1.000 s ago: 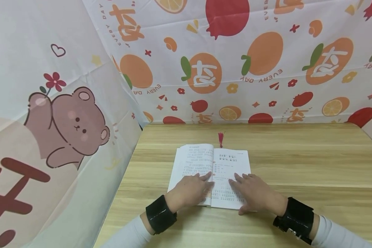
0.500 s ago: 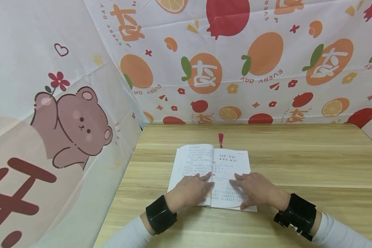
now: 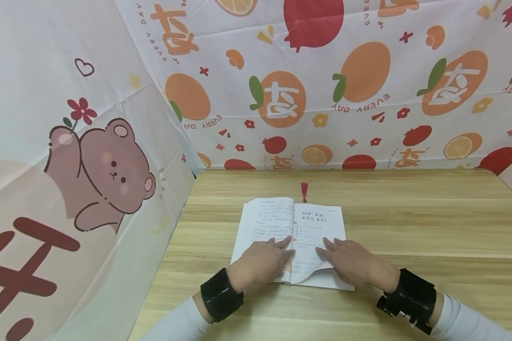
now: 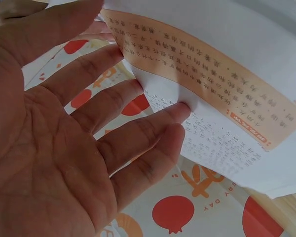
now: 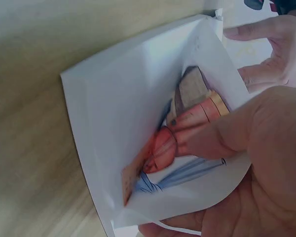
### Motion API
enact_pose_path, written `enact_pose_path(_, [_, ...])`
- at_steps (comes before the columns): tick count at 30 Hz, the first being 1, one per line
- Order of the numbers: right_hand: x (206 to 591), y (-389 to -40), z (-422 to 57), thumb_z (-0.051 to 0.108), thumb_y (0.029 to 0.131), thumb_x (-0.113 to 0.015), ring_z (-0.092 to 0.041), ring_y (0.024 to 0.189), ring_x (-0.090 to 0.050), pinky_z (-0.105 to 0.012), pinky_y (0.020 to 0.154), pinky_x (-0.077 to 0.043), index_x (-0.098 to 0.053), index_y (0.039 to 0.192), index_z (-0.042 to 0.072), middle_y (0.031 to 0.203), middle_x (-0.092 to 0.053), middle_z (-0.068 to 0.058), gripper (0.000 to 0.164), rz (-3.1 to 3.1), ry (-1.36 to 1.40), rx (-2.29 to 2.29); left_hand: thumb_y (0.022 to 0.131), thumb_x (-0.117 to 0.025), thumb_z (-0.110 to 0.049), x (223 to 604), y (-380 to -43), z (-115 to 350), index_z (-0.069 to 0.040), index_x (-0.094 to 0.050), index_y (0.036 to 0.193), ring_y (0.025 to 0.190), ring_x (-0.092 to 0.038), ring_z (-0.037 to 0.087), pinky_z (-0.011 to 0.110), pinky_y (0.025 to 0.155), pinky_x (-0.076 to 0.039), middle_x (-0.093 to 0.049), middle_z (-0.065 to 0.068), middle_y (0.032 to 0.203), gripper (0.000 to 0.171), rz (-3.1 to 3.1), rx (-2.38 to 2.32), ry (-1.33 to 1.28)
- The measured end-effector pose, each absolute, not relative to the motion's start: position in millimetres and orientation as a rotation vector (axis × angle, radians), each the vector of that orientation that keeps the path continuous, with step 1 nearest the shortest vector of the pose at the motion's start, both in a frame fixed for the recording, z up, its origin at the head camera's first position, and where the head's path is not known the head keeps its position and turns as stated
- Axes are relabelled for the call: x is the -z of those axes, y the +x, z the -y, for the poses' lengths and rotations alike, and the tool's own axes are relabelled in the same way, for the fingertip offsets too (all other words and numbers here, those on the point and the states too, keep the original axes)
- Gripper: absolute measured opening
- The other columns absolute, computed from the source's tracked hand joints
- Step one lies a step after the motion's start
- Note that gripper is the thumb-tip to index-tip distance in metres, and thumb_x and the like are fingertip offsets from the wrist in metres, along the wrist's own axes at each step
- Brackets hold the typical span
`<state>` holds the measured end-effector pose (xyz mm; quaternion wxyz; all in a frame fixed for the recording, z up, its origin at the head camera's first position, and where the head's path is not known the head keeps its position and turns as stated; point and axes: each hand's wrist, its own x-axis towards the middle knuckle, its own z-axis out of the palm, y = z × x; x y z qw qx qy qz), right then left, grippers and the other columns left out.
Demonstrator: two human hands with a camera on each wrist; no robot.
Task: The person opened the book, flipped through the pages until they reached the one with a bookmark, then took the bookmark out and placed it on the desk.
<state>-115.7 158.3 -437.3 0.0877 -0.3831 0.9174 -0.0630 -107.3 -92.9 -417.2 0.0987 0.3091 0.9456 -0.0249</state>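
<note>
An open book (image 3: 249, 227) lies on the wooden table, with printed text on both pages. My left hand (image 3: 262, 260) rests on the left page near the spine, its fingers extended; in the left wrist view the fingertips touch the paper beside an orange text band (image 4: 202, 74). At the right, my right hand (image 3: 354, 260) holds the lower part of the right page (image 3: 309, 255), whose bottom corner is lifted and curled. The right wrist view shows the thumb (image 5: 212, 138) against the page's illustrated underside (image 5: 197, 111), with the other fingers behind the sheet.
A red tassel (image 3: 304, 190) sticks out from the book's top edge. The wooden table (image 3: 431, 227) extends to both sides. Fruit-patterned cloth (image 3: 320, 85) hangs behind it, and a cloth with a bear print (image 3: 111, 166) hangs at the left.
My right hand has gone from lying flat on the right page to pinching it. The page's lower right corner has curled up and toward the spine. My left hand has stayed in place.
</note>
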Motion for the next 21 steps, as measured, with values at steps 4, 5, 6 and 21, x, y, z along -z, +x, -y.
enact_pose_path(4, [439.4,-110.3,-158.3,0.006,0.098,-0.055,-0.052,0.129,-0.05,-0.065,0.104,-0.04,-0.054,0.14,-0.001,0.143,-0.051,-0.03,0.043,-2.778,-1.142,0.197,0.093,-0.064,-0.051,417.6,-104.6,89.2,-0.02,-0.063,0.138,0.125,-0.06,0.037,0.047,0.094,-0.055,-0.049,0.004,0.152,0.054,-2.806,0.079,0.91])
enact_pose_path(5, [439.3,-108.7,-158.0,0.006,0.098,-0.054,-0.051,0.131,-0.048,-0.066,0.106,-0.038,-0.053,0.141,-0.001,0.145,-0.05,-0.03,0.044,-2.798,-1.144,0.187,0.092,-0.062,-0.057,418.1,-103.3,87.1,-0.019,-0.063,0.138,0.126,-0.059,0.038,0.047,0.094,-0.055,-0.048,0.005,0.152,0.059,-2.811,0.097,0.905])
enact_pose_path(6, [439.0,-106.9,-157.4,0.008,0.098,-0.054,-0.05,0.134,-0.046,-0.066,0.107,-0.037,-0.052,0.142,-0.001,0.146,-0.049,-0.029,0.045,-2.824,-1.152,0.166,0.091,-0.059,-0.063,418.7,-101.7,84.6,-0.018,-0.063,0.138,0.125,-0.059,0.039,0.047,0.094,-0.055,-0.048,0.006,0.152,0.065,-2.82,0.109,0.895])
enact_pose_path(21, [432.1,-99.7,-135.2,0.037,0.09,-0.067,-0.041,0.146,-0.032,-0.059,0.111,-0.036,-0.036,0.15,-0.005,0.158,-0.033,-0.026,0.08,-3.371,-1.23,-0.02,0.098,-0.055,-0.037,423.7,-94.4,59.2,0.006,-0.058,0.135,0.116,-0.065,0.041,0.045,0.087,-0.059,-0.058,0.018,0.142,0.057,-2.957,0.121,0.69])
